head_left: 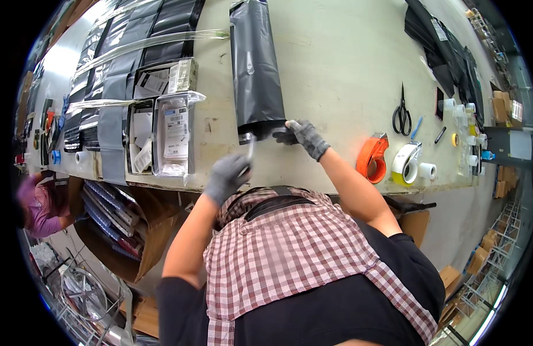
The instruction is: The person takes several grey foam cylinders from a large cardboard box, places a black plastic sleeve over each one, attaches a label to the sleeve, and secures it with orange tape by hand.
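At the near table edge my left hand (pixel 227 176), in a grey glove, is clenched around a thin strip, seemingly peeled from the flap, while my right hand (pixel 304 136) pins the open end of the long dark grey plastic mailer bag (pixel 256 69) lying flat on the cream table (pixel 336 63). Sealing looks unfinished; beyond, an orange tape dispenser (pixel 372 159) and black scissors (pixel 401 114) sit unused.
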`<action>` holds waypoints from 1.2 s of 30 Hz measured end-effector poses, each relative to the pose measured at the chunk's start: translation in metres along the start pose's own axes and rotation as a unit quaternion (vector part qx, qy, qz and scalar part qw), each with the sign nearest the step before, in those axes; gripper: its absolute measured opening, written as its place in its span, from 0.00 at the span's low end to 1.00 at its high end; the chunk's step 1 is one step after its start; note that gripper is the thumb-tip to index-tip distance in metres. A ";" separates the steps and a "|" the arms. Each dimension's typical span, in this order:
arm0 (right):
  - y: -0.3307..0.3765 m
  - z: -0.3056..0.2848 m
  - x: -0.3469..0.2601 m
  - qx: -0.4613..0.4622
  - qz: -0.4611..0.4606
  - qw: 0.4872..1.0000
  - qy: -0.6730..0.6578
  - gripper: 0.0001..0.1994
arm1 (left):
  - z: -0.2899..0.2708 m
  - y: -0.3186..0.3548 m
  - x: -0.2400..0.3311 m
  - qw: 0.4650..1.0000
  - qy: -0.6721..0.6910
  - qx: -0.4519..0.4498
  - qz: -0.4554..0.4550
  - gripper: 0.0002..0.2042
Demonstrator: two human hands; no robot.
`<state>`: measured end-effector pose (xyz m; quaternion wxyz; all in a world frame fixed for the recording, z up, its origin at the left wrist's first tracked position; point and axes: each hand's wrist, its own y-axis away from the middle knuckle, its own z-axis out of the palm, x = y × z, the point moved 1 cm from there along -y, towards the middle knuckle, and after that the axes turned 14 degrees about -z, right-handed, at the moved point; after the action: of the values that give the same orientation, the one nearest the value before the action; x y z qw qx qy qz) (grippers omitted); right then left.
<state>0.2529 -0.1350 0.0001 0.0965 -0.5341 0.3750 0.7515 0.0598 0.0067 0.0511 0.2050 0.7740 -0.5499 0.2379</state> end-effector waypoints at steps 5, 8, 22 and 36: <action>0.007 -0.046 -0.007 -0.070 -0.278 0.839 0.463 0.13 | -0.014 0.189 -0.116 0.857 -0.253 -0.346 -0.285 0.23; -0.002 -0.045 -0.031 -0.002 -0.530 0.596 0.603 0.15 | -0.031 0.117 -0.062 0.824 -0.274 -0.467 -0.169 0.20; -0.027 -0.032 -0.033 -0.209 -0.583 0.614 0.490 0.06 | 0.028 -0.102 -0.053 0.944 -0.083 0.106 0.300 0.10; -0.017 -0.030 -0.030 -0.203 -0.574 0.561 0.561 0.08 | 0.038 -0.058 -0.022 0.919 -0.207 0.137 0.308 0.14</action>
<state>0.2958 -0.1356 0.0141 0.1666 -0.9560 -0.1949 0.1423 0.1140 0.0195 0.0046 -0.1046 0.6191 -0.7530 0.1967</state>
